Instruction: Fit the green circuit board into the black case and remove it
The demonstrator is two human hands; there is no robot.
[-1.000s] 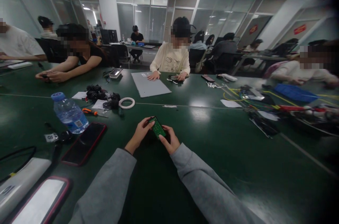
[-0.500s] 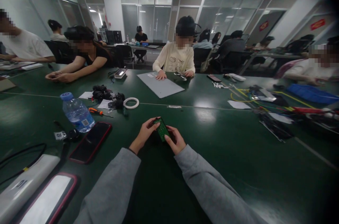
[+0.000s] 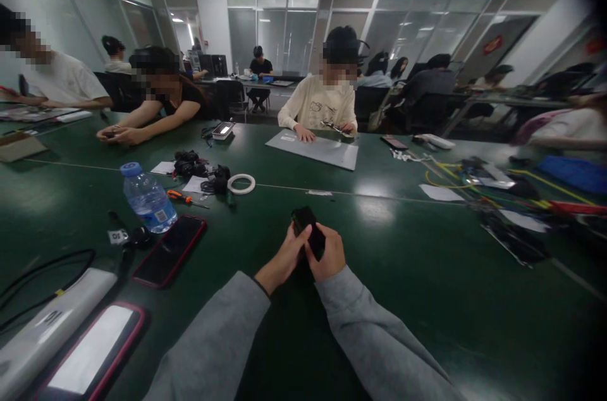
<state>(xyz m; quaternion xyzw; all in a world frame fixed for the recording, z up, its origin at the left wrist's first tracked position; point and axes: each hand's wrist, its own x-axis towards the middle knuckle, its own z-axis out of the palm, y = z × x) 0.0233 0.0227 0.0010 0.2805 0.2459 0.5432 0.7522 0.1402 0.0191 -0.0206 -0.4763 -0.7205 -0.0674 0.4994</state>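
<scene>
A small circuit board with a black face is held between my two hands, just above the green table in front of me. My left hand grips its left side, the thumb laid over it. Closed on the lower right side is my right hand, its thumb close to the left one. The dark side of the board faces me, with a hint of green at its upper left edge. My fingers hide its lower part.
To the left are a water bottle, a phone with a red edge, another phone and an orange screwdriver. A white ring lies beyond. Across the table a person handles a grey panel. Cables lie at right.
The board has turned from its green face to its black face. Both hands are closer together and a little further right. Across the table, the grey panel has been turned.
</scene>
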